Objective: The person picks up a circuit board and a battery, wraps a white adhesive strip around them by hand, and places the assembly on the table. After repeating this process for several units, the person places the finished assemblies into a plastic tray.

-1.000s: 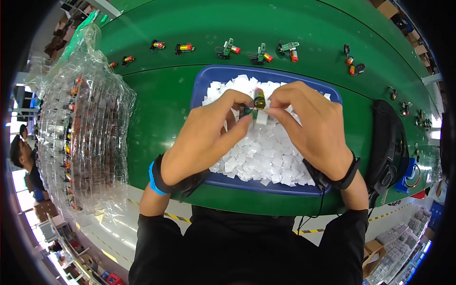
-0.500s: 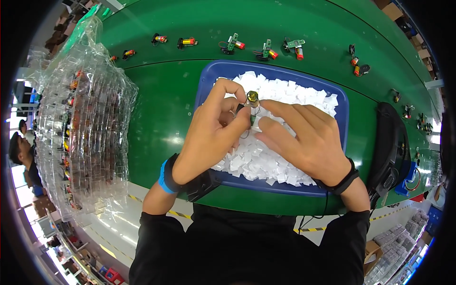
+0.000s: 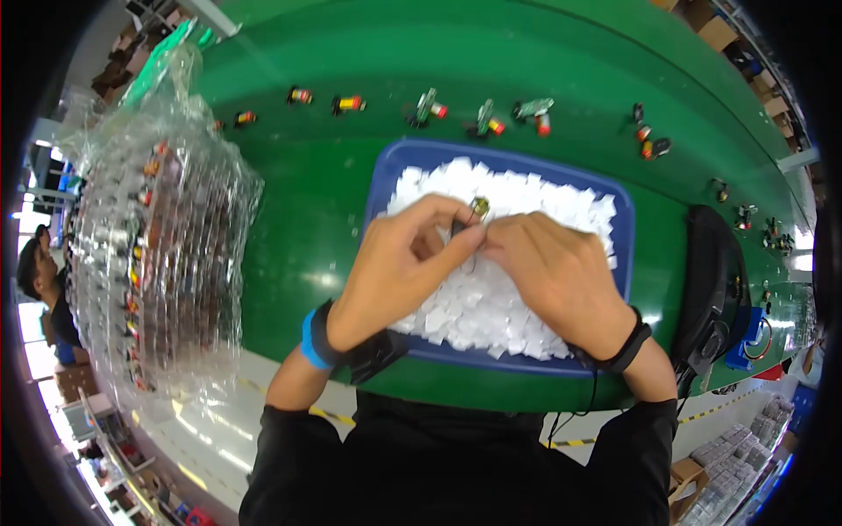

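Over a blue tray (image 3: 379,188) filled with small white square pieces (image 3: 478,302), my two hands meet. My left hand (image 3: 395,267) pinches a small wired electronic assembly (image 3: 480,207) with thumb and forefinger; its yellowish round end points up, and a black part shows at the fingertips. My right hand (image 3: 561,276) presses against it from the right, fingers bent and closed together. What the right fingertips grip is hidden behind them.
Along the far side of the green table (image 3: 298,202) lie several similar assemblies with red-yellow cylinders and green boards (image 3: 427,107). A tall stack of clear plastic trays (image 3: 167,254) in film stands at left. A black case (image 3: 709,280) sits at right. Another person (image 3: 39,272) is far left.
Both hands have come lower in the picture with the assembly, as the whole view shifted. My right fingers, spread before, are now bent together against the assembly, which is tilted and more covered.
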`<state>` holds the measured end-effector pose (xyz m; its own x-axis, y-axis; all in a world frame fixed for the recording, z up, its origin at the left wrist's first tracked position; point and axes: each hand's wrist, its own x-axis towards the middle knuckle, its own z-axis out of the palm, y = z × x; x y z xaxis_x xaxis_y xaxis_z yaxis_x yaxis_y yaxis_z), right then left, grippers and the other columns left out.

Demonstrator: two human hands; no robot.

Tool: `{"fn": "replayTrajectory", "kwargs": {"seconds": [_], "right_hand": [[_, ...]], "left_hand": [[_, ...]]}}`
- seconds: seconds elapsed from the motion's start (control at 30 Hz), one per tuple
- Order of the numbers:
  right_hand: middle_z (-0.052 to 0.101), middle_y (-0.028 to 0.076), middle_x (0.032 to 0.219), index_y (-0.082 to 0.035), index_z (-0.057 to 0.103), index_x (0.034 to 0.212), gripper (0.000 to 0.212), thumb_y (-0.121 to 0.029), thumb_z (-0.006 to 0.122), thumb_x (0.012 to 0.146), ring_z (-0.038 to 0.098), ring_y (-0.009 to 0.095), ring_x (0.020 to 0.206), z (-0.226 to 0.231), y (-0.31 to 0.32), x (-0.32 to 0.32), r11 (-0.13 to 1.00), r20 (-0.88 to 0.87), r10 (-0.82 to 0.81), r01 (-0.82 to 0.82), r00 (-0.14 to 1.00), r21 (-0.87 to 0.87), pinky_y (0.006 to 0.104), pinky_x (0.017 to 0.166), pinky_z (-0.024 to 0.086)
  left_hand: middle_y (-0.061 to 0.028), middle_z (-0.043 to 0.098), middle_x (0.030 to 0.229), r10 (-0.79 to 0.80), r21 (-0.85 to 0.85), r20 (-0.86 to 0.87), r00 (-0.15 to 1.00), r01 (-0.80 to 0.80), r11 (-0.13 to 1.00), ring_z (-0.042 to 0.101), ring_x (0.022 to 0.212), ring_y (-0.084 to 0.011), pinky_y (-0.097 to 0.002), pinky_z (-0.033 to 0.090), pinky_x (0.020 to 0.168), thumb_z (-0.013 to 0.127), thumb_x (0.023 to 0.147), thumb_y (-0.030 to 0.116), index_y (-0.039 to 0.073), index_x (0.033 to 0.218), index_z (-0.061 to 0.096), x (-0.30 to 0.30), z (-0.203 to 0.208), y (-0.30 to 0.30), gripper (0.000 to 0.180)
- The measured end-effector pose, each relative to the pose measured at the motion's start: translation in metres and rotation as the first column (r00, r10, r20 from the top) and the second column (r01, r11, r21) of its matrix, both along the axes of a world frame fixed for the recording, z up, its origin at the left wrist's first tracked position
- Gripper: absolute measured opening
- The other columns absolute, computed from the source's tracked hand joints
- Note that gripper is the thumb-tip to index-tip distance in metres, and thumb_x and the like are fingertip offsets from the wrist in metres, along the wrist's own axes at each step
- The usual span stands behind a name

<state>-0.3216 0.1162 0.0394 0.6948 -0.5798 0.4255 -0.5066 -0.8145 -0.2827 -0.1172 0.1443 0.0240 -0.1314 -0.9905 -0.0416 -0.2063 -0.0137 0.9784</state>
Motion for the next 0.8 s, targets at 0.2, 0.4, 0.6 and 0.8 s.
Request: {"fn": "replayTrajectory", "kwargs": {"seconds": [0.2,0.4,0.6,0.8], "right_hand": [[0.065,0.007,0.082,-0.004,0.058,0.097,0.019,-0.011,0.072,0.086,0.063,0.026,0.064,0.001,-0.009,-0.011,0.984,0.087,-0.179,0.177,0.980,0.025,0.0357,0.050,0.048],[0.069,0.010,0.095,-0.003,0.059,0.111,0.025,-0.015,0.069,0.091,0.067,0.029,0.073,0.012,-0.016,-0.024,0.956,0.063,-0.251,0.237,0.966,0.175,0.0375,0.057,0.051],[0.069,0.013,0.102,-0.003,0.059,0.118,0.030,-0.018,0.067,0.094,0.069,0.028,0.084,0.007,-0.017,-0.021,0.885,0.461,-0.006,-0.211,0.887,0.416,0.0366,0.064,0.053],[0.067,0.009,0.101,-0.004,0.062,0.112,0.027,-0.020,0.070,0.092,0.065,0.025,0.091,0.013,-0.018,-0.028,0.808,0.294,0.046,-0.208,0.955,0.551,0.0359,0.065,0.053]], "left_hand": [[-0.0062,0.071,0.092,-0.076,-0.067,-0.006,0.997,0.075,0.995,0.060,0.060,-0.0057,-0.0210,0.046,0.054,0.077,0.086,0.007,0.001,0.113,0.060,0.001,-0.007,0.002,0.032],[-0.0116,0.066,0.108,-0.154,-0.043,-0.028,0.988,0.152,0.987,0.067,0.082,-0.0138,-0.0254,0.058,0.060,0.078,0.078,-0.006,-0.002,0.115,0.057,0.001,0.007,0.012,0.043],[-0.0125,0.067,0.110,-0.197,-0.072,-0.070,0.978,0.192,0.979,0.068,0.087,-0.0141,-0.0270,0.059,0.064,0.081,0.075,-0.008,-0.001,0.115,0.058,0.000,0.013,0.013,0.046],[-0.0095,0.072,0.099,-0.180,-0.186,0.050,0.982,0.186,0.965,0.068,0.078,-0.0107,-0.0246,0.055,0.066,0.082,0.076,-0.003,0.001,0.114,0.060,-0.004,0.015,0.008,0.043]]}}
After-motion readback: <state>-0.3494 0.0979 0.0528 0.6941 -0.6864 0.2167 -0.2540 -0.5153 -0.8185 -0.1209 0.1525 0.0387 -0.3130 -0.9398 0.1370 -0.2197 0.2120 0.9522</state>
